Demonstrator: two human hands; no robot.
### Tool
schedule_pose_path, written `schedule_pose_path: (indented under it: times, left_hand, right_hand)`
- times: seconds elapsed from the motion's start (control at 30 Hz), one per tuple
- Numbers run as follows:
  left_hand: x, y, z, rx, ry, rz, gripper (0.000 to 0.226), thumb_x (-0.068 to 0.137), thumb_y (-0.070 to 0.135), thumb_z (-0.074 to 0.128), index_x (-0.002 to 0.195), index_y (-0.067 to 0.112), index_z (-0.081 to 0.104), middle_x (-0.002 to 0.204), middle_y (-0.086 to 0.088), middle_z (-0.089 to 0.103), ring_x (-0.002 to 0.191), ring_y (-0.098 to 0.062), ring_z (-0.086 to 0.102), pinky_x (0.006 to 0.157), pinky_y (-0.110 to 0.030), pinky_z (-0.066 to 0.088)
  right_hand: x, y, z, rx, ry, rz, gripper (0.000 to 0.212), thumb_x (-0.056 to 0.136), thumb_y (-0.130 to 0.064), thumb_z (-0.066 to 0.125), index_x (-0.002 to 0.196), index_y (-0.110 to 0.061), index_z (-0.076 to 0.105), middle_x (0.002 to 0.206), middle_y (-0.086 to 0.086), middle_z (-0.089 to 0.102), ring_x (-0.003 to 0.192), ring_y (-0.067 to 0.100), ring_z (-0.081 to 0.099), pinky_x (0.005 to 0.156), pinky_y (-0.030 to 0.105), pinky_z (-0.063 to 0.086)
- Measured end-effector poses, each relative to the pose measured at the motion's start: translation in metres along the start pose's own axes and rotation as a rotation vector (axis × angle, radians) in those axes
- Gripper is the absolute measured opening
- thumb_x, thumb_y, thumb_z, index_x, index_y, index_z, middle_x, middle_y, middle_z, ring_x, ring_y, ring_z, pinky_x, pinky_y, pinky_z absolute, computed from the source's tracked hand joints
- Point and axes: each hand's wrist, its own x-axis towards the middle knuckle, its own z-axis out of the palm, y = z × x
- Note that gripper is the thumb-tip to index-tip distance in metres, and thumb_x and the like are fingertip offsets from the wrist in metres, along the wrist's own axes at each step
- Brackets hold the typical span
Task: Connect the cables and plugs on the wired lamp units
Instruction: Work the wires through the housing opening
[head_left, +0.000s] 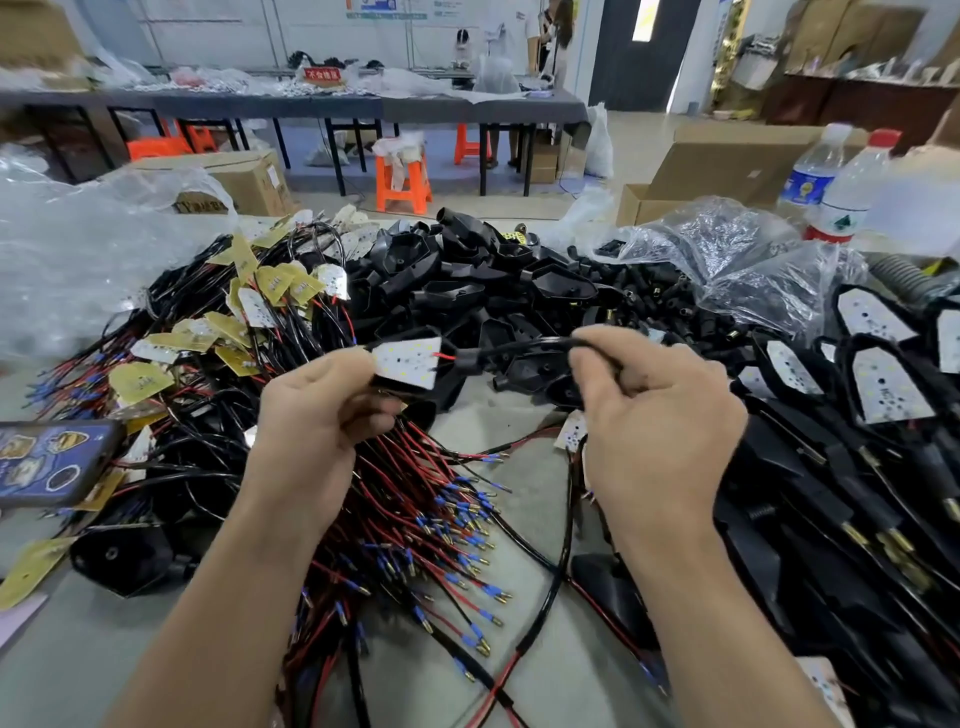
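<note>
Unit in hand: white-faced black plastic lamp unit (408, 362), held up over the grey table (130, 649), between both hands.
Left hand: the left hand (311, 415) pinches the unit's wide end, thumb at the edge of the white board, fingers curled beneath.
Right hand: the right hand (660, 415) has its fingers curled round the black sheathed cable (519, 349) that leaves the unit's narrow end through a black collar.
Step (judged): seating the cable in this unit. Plug ends are hidden, so I cannot tell whether they are joined.
Done: a stack of assembled black units with white boards (878, 387) at right.
Left to do: a tangle of loose yellow and white boards on wires (249, 306) at left and a heap of empty black housings (467, 275) behind. Probably much of the job remains.
Wire ends: red leads with blue-sleeved brass terminals (447, 525) fan out under the left wrist.
Around: dark phone (47, 462) at far left, clear plastic bags (727, 249), two water bottles (831, 182).
In the way: the trailing cable runs down through the leads and may snag.
</note>
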Motion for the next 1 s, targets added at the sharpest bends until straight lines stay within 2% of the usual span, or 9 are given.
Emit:
schedule_pose_path:
  times: [0.07,0.13,0.23,0.3,0.4,0.57,0.77,0.9,1.0]
  left_hand:
    - [0.001,0.001,-0.009,0.118,-0.261,-0.051,0.014,0.081,0.015,0.072,0.087,0.017,0.084,0.07,-0.005,0.073,0.057,-0.01,0.065,0.051,-0.017,0.052]
    - [0.001,0.004,-0.013,0.281,-0.574,-0.159,0.028,0.074,0.009,0.08,0.102,0.015,0.082,0.081,-0.015,0.077,0.061,-0.018,0.069,0.055,-0.022,0.056]
    - [-0.009,0.003,0.001,0.492,-0.947,-0.292,0.031,0.075,0.0,0.079,0.101,0.018,0.08,0.092,-0.013,0.078,0.075,-0.023,0.071,0.066,-0.031,0.057]
    - [-0.022,-0.006,0.02,0.633,-0.991,-0.33,0.016,0.074,0.006,0.081,0.087,0.013,0.077,0.083,-0.011,0.077,0.073,-0.024,0.07,0.069,-0.04,0.058]
    - [-0.034,-0.024,0.042,0.773,-0.871,-0.366,0.021,0.074,0.013,0.084,0.08,0.006,0.066,0.075,-0.004,0.076,0.065,-0.017,0.072,0.068,-0.039,0.06]
    - [-0.021,-0.03,0.043,0.501,-0.414,-0.292,0.017,0.079,0.024,0.083,0.096,0.023,0.08,0.086,-0.004,0.08,0.08,-0.018,0.078,0.068,-0.026,0.06]
    - [-0.019,-0.031,0.043,0.261,-0.187,-0.191,0.028,0.104,0.022,0.061,0.091,0.027,0.084,0.092,-0.008,0.081,0.085,-0.021,0.079,0.066,-0.025,0.062]
    - [-0.016,-0.033,0.045,0.208,-0.078,-0.246,0.014,0.096,0.006,0.067,0.101,0.013,0.079,0.081,-0.021,0.076,0.065,-0.018,0.072,0.062,-0.027,0.059]
    - [-0.016,-0.034,0.048,0.126,0.022,-0.241,0.012,0.097,0.0,0.065,0.1,0.006,0.076,0.078,-0.017,0.077,0.067,-0.022,0.075,0.061,-0.026,0.061]
  right_hand:
    - [0.003,0.006,0.001,0.178,-0.024,0.119,0.019,0.091,-0.024,0.066,0.103,-0.031,0.079,0.084,-0.013,0.073,0.08,0.009,0.065,0.082,0.038,0.055]
    - [0.003,0.007,0.001,0.412,-0.117,0.207,0.029,0.094,-0.015,0.058,0.111,-0.027,0.078,0.106,-0.007,0.075,0.1,0.012,0.069,0.087,0.024,0.053]
    - [-0.001,0.002,0.006,0.68,-0.206,0.263,0.025,0.095,-0.012,0.057,0.105,-0.019,0.08,0.105,-0.002,0.078,0.106,0.016,0.071,0.089,0.02,0.051]
    - [-0.002,-0.002,0.011,0.804,-0.272,0.353,0.021,0.092,-0.008,0.062,0.095,-0.016,0.081,0.096,0.0,0.08,0.097,0.014,0.074,0.083,0.016,0.052]
    - [-0.005,-0.001,0.016,0.824,-0.395,0.506,0.031,0.088,0.007,0.062,0.088,-0.017,0.081,0.089,0.002,0.08,0.085,0.009,0.074,0.076,0.017,0.053]
    - [-0.015,0.008,0.02,0.621,-0.612,0.702,0.035,0.085,0.01,0.061,0.076,-0.018,0.08,0.077,0.006,0.078,0.076,0.016,0.074,0.08,0.032,0.057]
    - [-0.02,0.007,0.013,0.492,-1.031,0.493,0.03,0.075,0.003,0.063,0.075,-0.02,0.081,0.07,0.004,0.076,0.057,0.008,0.06,0.057,0.017,0.043]
    - [-0.025,0.002,0.012,0.391,-1.31,0.33,0.025,0.071,-0.004,0.069,0.079,-0.023,0.083,0.067,0.001,0.074,0.059,0.015,0.06,0.058,0.024,0.047]
    - [-0.027,-0.001,0.011,0.334,-1.46,0.212,0.024,0.076,0.0,0.071,0.084,-0.019,0.083,0.061,-0.006,0.069,0.053,0.0,0.054,0.055,0.013,0.041]
